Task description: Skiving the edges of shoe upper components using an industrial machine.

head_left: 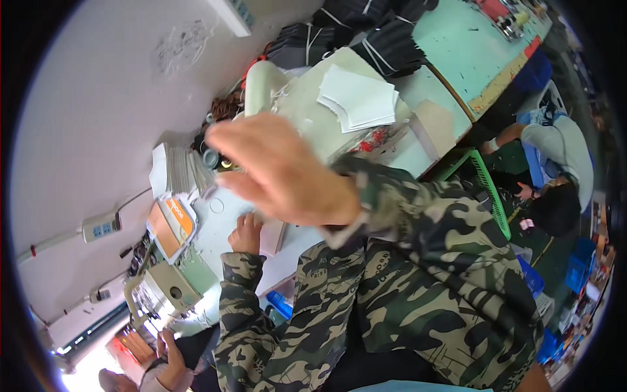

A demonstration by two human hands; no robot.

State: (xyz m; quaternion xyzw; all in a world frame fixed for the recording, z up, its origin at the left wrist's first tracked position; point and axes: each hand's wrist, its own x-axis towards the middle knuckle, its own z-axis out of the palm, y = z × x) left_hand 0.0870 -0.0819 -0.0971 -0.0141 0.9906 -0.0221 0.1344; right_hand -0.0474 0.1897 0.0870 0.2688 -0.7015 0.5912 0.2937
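My right hand point(281, 173) is raised in front of the cream sewing machine point(259, 85), blurred by motion. Its thumb and fingers are apart, and no object shows between them. Lower down, my left hand point(245, 233) rests by a pale pinkish stack of flat pieces point(273, 236) on the light tabletop, fingers spread a little. Part of that stack is hidden by my right hand and sleeve. Beyond the right wrist, white cut pieces point(359, 98) lie piled on the machine's cream bed.
Bundled grey sheets point(173, 170) stand against the wall, beside an orange-and-white folder point(175, 222). Black tied bundles point(385, 49) sit at the back. One co-worker point(171, 366) is at another machine point(171, 287); a second person point(562, 157) bends near a green crate point(490, 186).
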